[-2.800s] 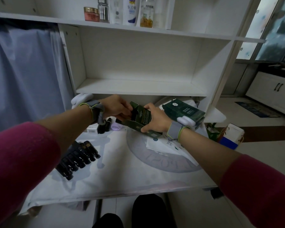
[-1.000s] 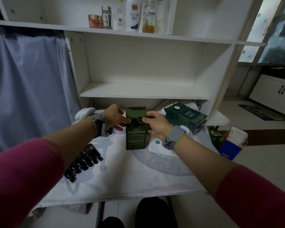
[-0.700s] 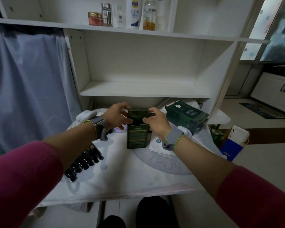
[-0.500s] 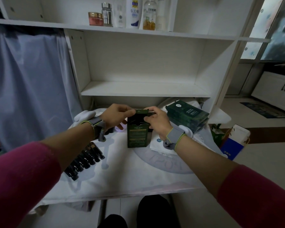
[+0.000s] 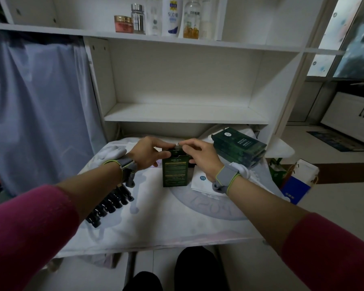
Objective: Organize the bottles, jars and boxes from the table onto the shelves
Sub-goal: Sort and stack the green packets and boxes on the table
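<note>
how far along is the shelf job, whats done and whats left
Done: a pink jar and several bottles stand on the top shelf. In hand: left hand and right hand pinch the top of the upright green box on the table. Left: that box, the stack of green boxes to its right and the row of dark bottles to its left.

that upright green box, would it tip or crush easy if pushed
Probably tippy: the green box stands tall on its narrow end on wrinkled cloth. Likely light and crushable: it looks like thin card, the left hand and right hand pinching its top. Flat sides, so unlikely to roll.
</note>
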Motion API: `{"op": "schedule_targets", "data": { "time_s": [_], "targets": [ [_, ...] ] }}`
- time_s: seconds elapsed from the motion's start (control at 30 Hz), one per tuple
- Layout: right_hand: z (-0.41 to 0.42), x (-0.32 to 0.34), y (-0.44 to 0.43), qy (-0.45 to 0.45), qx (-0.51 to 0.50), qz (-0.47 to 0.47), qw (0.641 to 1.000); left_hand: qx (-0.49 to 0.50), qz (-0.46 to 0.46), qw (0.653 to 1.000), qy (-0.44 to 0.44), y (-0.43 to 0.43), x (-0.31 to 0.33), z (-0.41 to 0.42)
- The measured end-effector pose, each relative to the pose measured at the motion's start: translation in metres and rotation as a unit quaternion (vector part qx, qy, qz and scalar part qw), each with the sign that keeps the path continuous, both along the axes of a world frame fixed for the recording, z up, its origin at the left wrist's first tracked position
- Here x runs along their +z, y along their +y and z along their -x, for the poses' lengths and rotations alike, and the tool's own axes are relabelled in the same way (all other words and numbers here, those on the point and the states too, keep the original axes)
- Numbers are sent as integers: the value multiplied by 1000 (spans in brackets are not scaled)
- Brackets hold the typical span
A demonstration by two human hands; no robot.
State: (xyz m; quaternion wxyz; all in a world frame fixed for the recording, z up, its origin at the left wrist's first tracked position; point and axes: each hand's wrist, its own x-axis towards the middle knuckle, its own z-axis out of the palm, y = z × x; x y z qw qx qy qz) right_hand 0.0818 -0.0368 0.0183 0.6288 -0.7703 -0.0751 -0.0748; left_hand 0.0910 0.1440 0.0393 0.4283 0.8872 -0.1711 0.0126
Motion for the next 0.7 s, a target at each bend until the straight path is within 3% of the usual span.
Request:
{"op": "schedule_targets", "data": {
  "time_s": [0.5,0.7],
  "targets": [
    [-4,-8,2,-5,-17,4,1000,-2,-8,999,-31,1,-16,-8],
    [-5,-8,2,13,-12,-6,1000,3,-61,994,-88,1,-21,-5]
  ]
}}
